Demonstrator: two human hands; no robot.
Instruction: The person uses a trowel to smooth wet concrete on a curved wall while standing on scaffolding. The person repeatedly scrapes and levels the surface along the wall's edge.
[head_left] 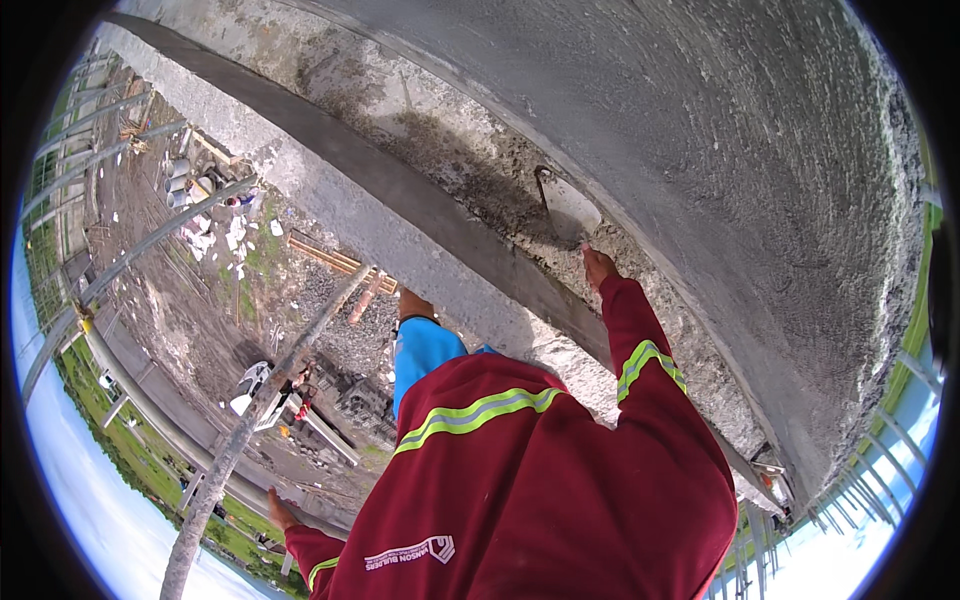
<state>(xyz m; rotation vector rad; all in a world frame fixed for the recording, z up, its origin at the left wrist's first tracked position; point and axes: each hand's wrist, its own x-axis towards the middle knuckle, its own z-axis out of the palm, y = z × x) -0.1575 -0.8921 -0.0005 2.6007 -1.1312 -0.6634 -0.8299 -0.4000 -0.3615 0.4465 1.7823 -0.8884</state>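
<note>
In my right hand [597,265] is a trowel [570,208] with a flat, pale blade. The blade lies over the rough, mortar-strewn ledge, close to the foot of the curved grey plastered wall [740,170]. My fingers close around its handle, which is mostly hidden. Far out to the lower left, my left hand [281,510] is at a metal scaffold pipe [235,487] and appears to grip it; some of its fingers are hidden. Both arms wear maroon sleeves with reflective bands.
A raised concrete edge [420,190] runs diagonally between my body and the ledge. Scaffold tubes [260,405] cross on the left. Far below lies a drop to the ground, with timber planks [330,258], gravel [330,310], scattered debris and a white vehicle [250,385].
</note>
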